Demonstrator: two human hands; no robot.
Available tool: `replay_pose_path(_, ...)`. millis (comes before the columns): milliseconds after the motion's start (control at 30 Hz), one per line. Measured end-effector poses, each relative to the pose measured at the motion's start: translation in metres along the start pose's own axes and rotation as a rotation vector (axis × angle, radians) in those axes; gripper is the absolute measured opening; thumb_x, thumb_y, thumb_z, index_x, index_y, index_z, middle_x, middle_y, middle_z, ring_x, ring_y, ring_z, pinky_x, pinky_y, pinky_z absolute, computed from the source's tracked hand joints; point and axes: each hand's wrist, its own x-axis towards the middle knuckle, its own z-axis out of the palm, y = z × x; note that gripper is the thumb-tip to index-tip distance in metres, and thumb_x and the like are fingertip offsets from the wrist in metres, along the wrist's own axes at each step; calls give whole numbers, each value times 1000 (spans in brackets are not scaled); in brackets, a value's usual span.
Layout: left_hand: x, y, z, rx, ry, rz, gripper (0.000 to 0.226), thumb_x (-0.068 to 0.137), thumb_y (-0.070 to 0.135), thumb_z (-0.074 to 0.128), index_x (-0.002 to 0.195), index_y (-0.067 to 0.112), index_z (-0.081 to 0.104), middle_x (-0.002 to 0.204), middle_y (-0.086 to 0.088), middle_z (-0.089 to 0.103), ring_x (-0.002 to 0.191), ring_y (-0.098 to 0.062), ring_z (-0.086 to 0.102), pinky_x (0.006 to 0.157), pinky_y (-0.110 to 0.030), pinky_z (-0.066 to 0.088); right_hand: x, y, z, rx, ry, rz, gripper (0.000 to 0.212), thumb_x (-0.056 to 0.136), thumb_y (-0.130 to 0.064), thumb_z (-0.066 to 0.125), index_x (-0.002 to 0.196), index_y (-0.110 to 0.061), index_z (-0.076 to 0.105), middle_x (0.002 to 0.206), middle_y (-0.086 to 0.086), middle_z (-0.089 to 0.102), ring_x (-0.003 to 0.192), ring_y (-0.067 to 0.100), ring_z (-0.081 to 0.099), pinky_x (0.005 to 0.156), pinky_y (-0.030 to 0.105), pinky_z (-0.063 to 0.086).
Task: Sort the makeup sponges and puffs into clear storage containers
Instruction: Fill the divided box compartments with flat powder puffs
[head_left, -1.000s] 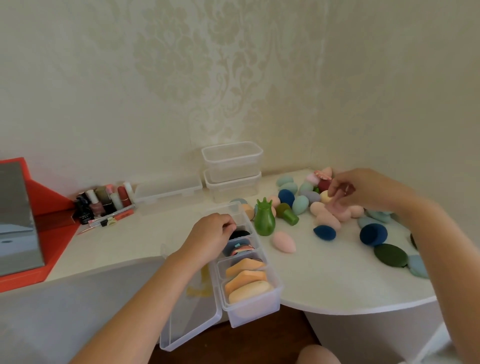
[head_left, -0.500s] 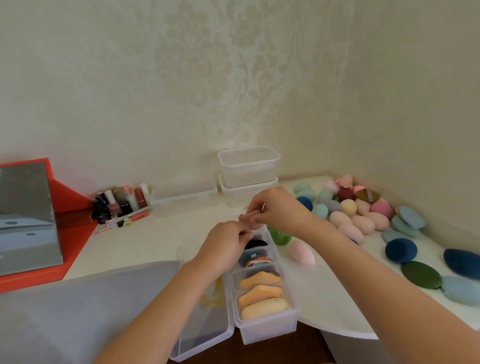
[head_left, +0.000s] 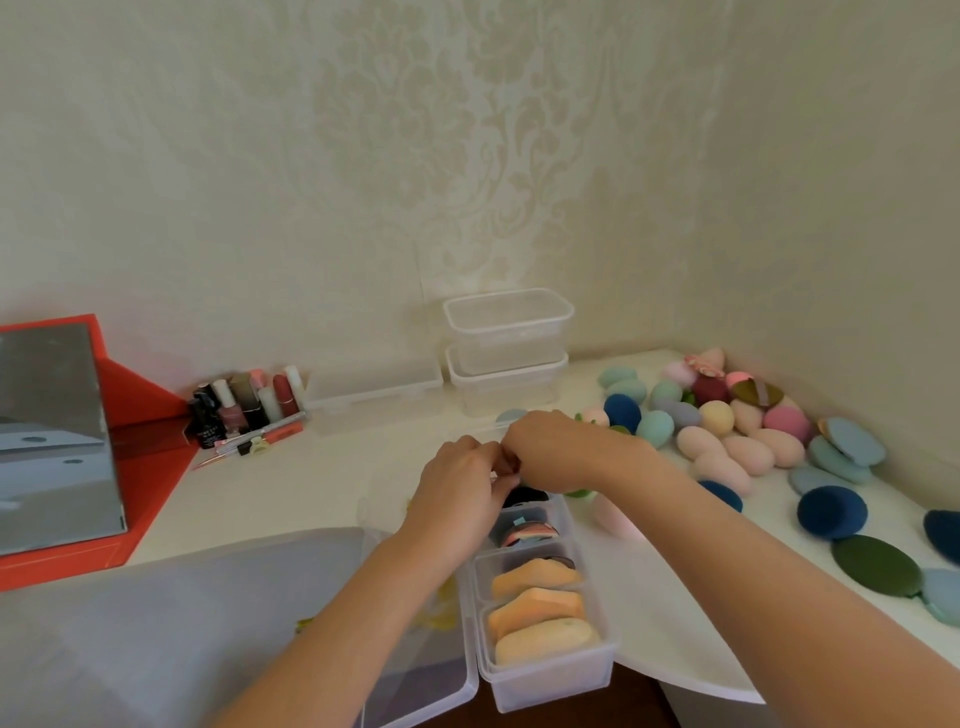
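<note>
I find both hands joined over the far end of the divided container (head_left: 550, 680), which sits at the near edge of the tabletop (head_left: 322, 483) with its lid (head_left: 415, 670) swung open to the left. The right hand (head_left: 553, 447) has its fingers curled, pinching a small pink sponge (head_left: 511, 464) that is mostly hidden. The left hand (head_left: 460, 491) curls against the same piece, but I cannot tell whether it grips.

Judgement: the left hand is helping seat the sponge in the far compartment.

The near compartments hold orange wedges (head_left: 535, 577) packed on edge, likely to save room. Loose sponges (head_left: 748, 452) wait along the right edge, and stacked empty containers (head_left: 509, 332) stand at the back edge.
</note>
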Motion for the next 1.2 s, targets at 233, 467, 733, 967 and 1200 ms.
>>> replay_pose_path(233,3,-1,-2,3,-116,-12,20,97,32,46,104,16,54,103,-4,66,96,-24,59,80,-36,46,-17,19,-7,427,263,-41,25,89,-6,49,96,-15,72,84,-6,63,79,10,56,72,20,43)
replay_pose_path(467,6,-2,-3,-42,-125,10,10,95,30,51,90,22,54,91,7,64,88,-16,59,72,-27,42,-49,116,-23,607,712,350,23,93,-9,49,97,-18,70,91,-7,66,84,9,56,65,11,39)
replay_pose_path(733,5,1,-4,-55,-147,-11,10,95,29,51,86,26,51,89,6,64,84,-13,57,71,-27,42,-50,214,38,444,426,841,35,90,-14,50,124,-10,54,113,14,62,93,27,56,73,31,45)
replay_pose_path(967,5,2,-4,-45,-155,-23,11,95,29,50,85,27,49,90,4,64,85,-14,57,71,-26,41,-51,223,59,385,455,822,30,84,-11,58,114,-7,58,105,14,63,91,29,58,76,36,49)
replay_pose_path(1200,4,1,-4,-57,-147,-10,10,95,29,50,86,27,50,85,11,60,84,-11,56,70,-23,40,-49,226,54,456,610,881,20,91,-9,52,104,-1,65,98,19,66,80,29,55,70,34,45)
